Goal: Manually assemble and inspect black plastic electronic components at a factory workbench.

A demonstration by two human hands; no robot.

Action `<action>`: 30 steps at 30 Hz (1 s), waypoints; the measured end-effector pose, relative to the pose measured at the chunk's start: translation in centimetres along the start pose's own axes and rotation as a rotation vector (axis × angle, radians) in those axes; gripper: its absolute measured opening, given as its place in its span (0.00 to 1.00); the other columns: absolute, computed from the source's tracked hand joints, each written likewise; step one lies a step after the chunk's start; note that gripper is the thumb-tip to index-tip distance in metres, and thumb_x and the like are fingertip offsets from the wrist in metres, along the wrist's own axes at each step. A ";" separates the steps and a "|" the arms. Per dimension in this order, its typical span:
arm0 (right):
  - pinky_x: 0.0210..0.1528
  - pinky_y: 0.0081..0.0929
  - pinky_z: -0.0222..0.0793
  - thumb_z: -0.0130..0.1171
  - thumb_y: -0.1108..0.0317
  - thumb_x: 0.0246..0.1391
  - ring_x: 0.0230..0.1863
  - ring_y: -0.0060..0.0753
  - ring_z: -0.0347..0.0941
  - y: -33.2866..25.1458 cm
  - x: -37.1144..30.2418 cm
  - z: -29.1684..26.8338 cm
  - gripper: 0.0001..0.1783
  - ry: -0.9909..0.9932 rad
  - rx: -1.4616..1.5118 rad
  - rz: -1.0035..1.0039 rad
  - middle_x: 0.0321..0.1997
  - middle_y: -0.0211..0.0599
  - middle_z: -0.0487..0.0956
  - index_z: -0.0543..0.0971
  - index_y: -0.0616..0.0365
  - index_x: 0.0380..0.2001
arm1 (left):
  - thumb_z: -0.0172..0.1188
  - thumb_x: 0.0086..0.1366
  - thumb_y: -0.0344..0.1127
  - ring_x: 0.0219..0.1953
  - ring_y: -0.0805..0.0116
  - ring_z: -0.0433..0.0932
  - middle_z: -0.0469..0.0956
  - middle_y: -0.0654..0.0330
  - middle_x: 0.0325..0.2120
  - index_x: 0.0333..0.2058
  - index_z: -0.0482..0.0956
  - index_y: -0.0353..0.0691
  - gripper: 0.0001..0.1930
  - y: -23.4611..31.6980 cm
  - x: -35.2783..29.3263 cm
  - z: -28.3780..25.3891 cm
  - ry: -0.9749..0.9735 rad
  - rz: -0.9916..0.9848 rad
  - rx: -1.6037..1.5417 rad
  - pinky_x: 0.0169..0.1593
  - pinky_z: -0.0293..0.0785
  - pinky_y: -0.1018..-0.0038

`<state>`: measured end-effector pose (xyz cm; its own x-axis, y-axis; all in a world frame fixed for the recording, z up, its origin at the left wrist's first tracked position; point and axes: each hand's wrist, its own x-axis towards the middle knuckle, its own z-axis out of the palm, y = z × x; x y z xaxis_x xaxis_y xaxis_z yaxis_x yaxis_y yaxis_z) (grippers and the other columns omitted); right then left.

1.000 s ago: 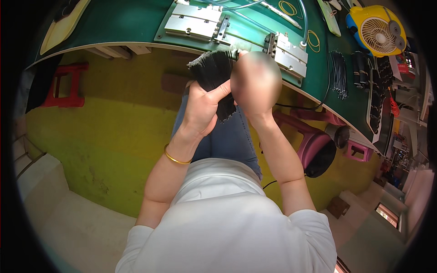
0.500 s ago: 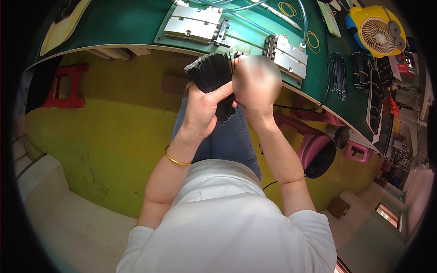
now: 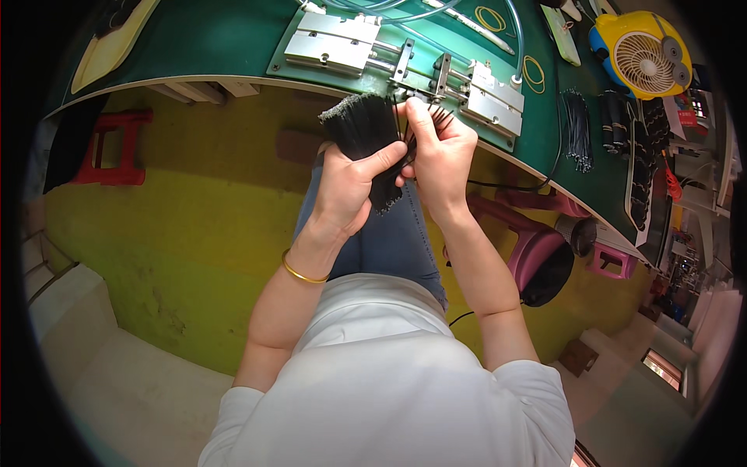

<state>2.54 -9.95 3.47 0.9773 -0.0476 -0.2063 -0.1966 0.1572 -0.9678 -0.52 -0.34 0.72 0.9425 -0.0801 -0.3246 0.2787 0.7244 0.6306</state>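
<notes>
A yellow-green floor (image 3: 156, 233) fills most of the view, and across the far side curves a green surface (image 3: 218, 39) with a pale edge. The person sits at it in a white shirt (image 3: 373, 373) and blue jeans (image 3: 389, 233), forearms reaching away from the body. To the right, under the surface, stands a pink stool (image 3: 537, 249); to the far left stands a red stool (image 3: 109, 148). On the surface, straight ahead, sit two metal fixtures (image 3: 405, 54) with thin tubes running to them. Far right on the surface is a yellow fan (image 3: 642, 54), and near it lie more dark bundles of wires (image 3: 580, 128). Just in front of the surface's edge, above the lap, the left hand (image 3: 346, 183) is closed around a thick bundle of black wires (image 3: 366, 136), thumb laid across it, the bundle standing upright out of the fist. The right hand (image 3: 440, 152) is just beside it, touching the bundle's right side, fingers pinched narrow on a few strands that fan out from it. A gold bangle (image 3: 299, 272) circles the left wrist.
</notes>
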 end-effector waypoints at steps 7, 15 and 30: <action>0.05 0.14 0.55 0.53 0.66 0.53 0.05 0.13 0.59 0.2 0.3 0.0 0.12 0.040 0.015 0.026 0.12 0.29 0.70 0.76 0.64 0.23 | 0.56 0.54 0.22 0.20 0.74 0.73 0.75 0.60 0.24 0.33 0.74 0.34 0.07 0.0 0.1 0.1 0.006 -0.009 0.006 0.21 0.70 0.81; 0.04 0.14 0.54 0.54 0.64 0.53 0.05 0.13 0.58 0.4 0.6 -0.3 0.13 0.038 0.038 0.076 0.11 0.28 0.69 0.76 0.64 0.22 | 0.56 0.54 0.22 0.21 0.74 0.74 0.75 0.61 0.24 0.33 0.74 0.34 0.07 -0.1 0.2 0.2 -0.007 -0.018 -0.023 0.23 0.70 0.81; 0.04 0.13 0.53 0.53 0.64 0.54 0.06 0.12 0.57 0.2 0.1 0.2 0.13 0.035 -0.015 0.012 0.12 0.26 0.68 0.76 0.63 0.24 | 0.57 0.53 0.22 0.21 0.75 0.74 0.75 0.61 0.24 0.33 0.74 0.34 0.07 0.0 0.0 -0.1 0.007 -0.005 0.015 0.22 0.70 0.81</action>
<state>2.59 -9.75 3.27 0.9716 -0.0800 -0.2225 -0.2097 0.1431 -0.9672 -0.51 -0.25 0.61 0.9398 -0.0789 -0.3325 0.2861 0.7137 0.6394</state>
